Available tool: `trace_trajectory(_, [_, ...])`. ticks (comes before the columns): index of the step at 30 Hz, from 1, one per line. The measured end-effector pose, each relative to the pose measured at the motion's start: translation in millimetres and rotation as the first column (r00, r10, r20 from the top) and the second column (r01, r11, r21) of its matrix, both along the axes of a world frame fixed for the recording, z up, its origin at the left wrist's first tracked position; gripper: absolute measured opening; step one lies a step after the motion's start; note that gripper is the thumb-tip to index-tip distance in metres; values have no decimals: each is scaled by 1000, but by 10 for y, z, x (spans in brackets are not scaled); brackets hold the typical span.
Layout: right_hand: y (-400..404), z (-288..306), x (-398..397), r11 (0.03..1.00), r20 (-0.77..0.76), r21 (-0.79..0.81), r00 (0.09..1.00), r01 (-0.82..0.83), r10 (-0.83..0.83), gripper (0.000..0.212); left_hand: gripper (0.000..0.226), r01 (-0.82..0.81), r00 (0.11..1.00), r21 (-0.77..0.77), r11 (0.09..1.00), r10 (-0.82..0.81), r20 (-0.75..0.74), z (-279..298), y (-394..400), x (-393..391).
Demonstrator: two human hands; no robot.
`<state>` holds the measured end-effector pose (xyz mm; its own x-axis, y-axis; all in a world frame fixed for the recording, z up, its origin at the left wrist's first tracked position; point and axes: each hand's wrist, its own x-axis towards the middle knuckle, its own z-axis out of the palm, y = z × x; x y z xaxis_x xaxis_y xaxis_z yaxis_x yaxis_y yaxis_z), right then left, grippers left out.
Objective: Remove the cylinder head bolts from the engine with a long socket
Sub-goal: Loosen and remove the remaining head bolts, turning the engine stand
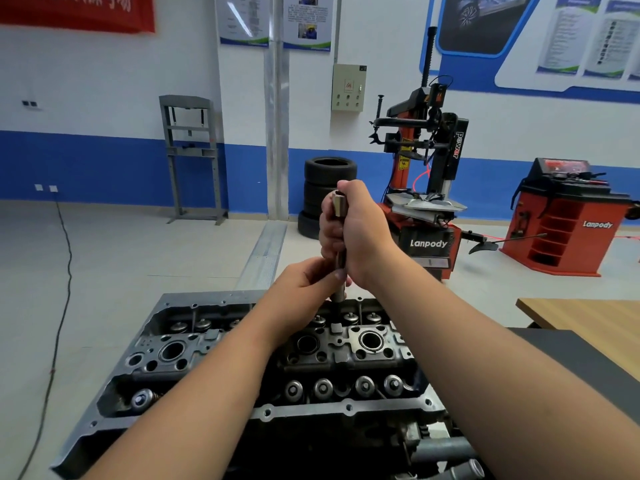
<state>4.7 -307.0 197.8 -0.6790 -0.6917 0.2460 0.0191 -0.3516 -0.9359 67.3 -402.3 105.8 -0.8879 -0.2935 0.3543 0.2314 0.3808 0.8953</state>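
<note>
A grey cylinder head fills the lower middle of the view, with valve springs and round plug wells on top. A long silver socket stands upright over the head's far edge, its lower end near the far row of valve springs. My right hand grips the socket's upper part, fingers wrapped round it. My left hand pinches the lower shaft just below the right hand. The bolt under the socket is hidden.
A wooden tabletop and a dark surface lie at the right. Beyond the engine stand stacked tyres, a tyre changer, a red wheel balancer and a grey press frame. A black cable runs across the floor at left.
</note>
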Motion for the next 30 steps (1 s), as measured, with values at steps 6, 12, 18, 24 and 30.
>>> trace_trajectory(6, [-20, -14, 145, 960, -160, 73, 953, 270, -256, 33, 25, -20, 1000, -105, 994, 21, 15, 27, 28, 49])
trace_trajectory(12, [-86, -52, 190, 932, -223, -44, 906, 360, -360, 35, 21, -26, 1000, -18, 999, 27, 3, 39, 82, 19])
trace_trajectory(18, [-61, 50, 43, 993, -23, 97, 998, -64, 66, 39, 18, 28, 996, 230, 973, -48, 79, 190, 231, -108])
trace_trajectory(24, [-4, -30, -33, 993, -97, -2, 988, -121, 120, 35, 25, -121, 986, 10, 993, 119, 114, 102, 252, -114])
trace_trajectory(30, [-67, -361, 19, 944, -295, -297, 927, 140, -230, 26, 22, 9, 994, -12, 1000, -8, 106, 77, 139, -3])
